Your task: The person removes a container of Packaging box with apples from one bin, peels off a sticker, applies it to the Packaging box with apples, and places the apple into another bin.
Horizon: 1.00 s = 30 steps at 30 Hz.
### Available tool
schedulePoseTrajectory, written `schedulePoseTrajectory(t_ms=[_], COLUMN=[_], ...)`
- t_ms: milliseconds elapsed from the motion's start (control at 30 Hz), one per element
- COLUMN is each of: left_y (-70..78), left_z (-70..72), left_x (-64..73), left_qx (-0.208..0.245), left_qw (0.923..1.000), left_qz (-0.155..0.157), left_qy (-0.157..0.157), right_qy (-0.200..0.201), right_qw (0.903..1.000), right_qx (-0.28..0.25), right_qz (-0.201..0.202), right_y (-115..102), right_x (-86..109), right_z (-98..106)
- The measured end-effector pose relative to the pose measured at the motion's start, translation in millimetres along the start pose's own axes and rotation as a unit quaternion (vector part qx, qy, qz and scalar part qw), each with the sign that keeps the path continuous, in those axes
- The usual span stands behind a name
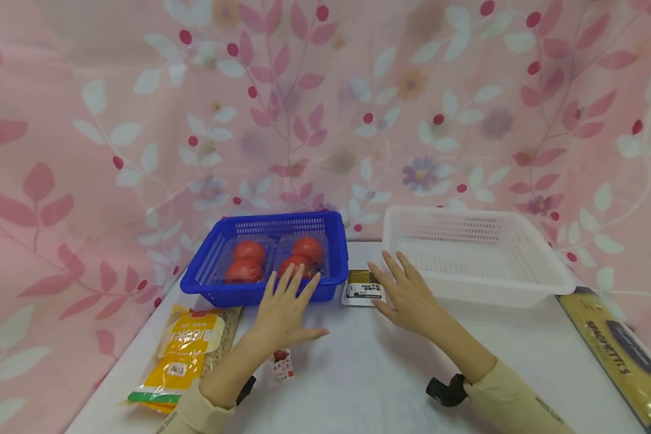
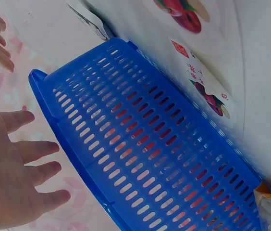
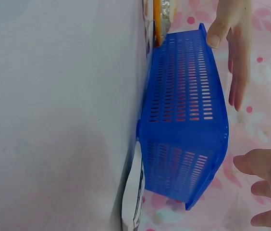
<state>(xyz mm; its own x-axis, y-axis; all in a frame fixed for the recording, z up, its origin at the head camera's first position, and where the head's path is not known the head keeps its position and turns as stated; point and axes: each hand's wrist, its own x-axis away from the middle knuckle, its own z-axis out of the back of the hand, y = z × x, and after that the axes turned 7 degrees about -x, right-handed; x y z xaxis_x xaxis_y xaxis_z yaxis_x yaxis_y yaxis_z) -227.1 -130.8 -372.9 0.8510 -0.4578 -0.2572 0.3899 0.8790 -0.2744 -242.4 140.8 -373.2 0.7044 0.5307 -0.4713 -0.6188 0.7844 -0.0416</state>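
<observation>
My left hand (image 1: 286, 316) is held out with spread fingers over the near rim of the blue basket (image 1: 222, 291). Inside that basket, clear plastic packs hold several red tomatoes (image 1: 248, 260). My right hand (image 1: 408, 296), fingers also spread, hovers by a small flat packet (image 1: 364, 286) with a dark and gold label, between the two baskets. Neither hand holds anything. In the left wrist view the left fingers (image 2: 37, 151) stand apart from the slotted wall of the blue basket (image 2: 140, 139). The right wrist view shows the right hand (image 3: 270, 180) just off a basket corner.
A white basket (image 1: 477, 288) stands at the back right. Spaghetti in a long pack (image 1: 618, 355) lies at the right edge, and a yellow bag of grain-like food (image 1: 181, 355) at the left. A small printed card (image 1: 281, 366) lies near the left wrist. Behind hangs a floral curtain (image 1: 325, 120).
</observation>
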Motion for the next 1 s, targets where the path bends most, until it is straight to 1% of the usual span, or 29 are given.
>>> schedulePoseTrajectory(t_ms=[67, 167, 300, 400, 433, 500, 600, 667, 733, 867, 1000], left_y=[-2.1, -6.2, -16.1, -27.3, -31.6, -40.5, -54.2, -62.8, -70.4, -81.4, -85.6], left_z=[0.0, 1.6, 8.1, 13.5, 14.9, 17.1, 19.7, 19.4, 17.2, 8.5, -0.3], left_x=[-0.9, -1.4, -0.1, -0.7, -1.8, -5.0, -11.5, -16.4, -21.9, -32.8, -43.2], left_qx=[0.004, 0.025, 0.061, 0.088, 0.100, 0.133, 0.189, 0.225, 0.250, 0.271, 0.292], left_qw=[0.9999, 0.9992, 0.9961, 0.9919, 0.9900, 0.9838, 0.9712, 0.9613, 0.9549, 0.9492, 0.9432], left_qz=[0.010, 0.030, 0.062, 0.091, 0.099, 0.120, 0.142, 0.154, 0.154, 0.155, 0.153], left_qy=[0.005, 0.012, 0.013, 0.002, -0.001, -0.012, -0.028, -0.039, -0.043, -0.039, -0.038], right_qy=[0.008, 0.015, 0.010, 0.004, 0.002, -0.003, -0.019, -0.035, -0.053, -0.083, -0.104], right_qw=[0.9999, 0.9995, 0.9971, 0.9916, 0.9890, 0.9830, 0.9744, 0.9698, 0.9661, 0.9622, 0.9589], right_qx=[-0.007, -0.024, -0.075, -0.127, -0.145, -0.179, -0.218, -0.233, -0.242, -0.242, -0.246], right_qz=[0.009, 0.014, -0.004, -0.025, -0.030, -0.041, -0.052, -0.061, -0.073, -0.092, -0.095], right_y=[0, -2, -7, -12, -13, -16, -21, -24, -28, -36, -41], right_x=[-3.1, -9.1, -20.0, -31.2, -35.7, -45.8, -62.2, -72.7, -82.4, -102.1, -123.3], right_z=[-1, 1, 3, 5, 6, 7, 10, 11, 11, 7, -7])
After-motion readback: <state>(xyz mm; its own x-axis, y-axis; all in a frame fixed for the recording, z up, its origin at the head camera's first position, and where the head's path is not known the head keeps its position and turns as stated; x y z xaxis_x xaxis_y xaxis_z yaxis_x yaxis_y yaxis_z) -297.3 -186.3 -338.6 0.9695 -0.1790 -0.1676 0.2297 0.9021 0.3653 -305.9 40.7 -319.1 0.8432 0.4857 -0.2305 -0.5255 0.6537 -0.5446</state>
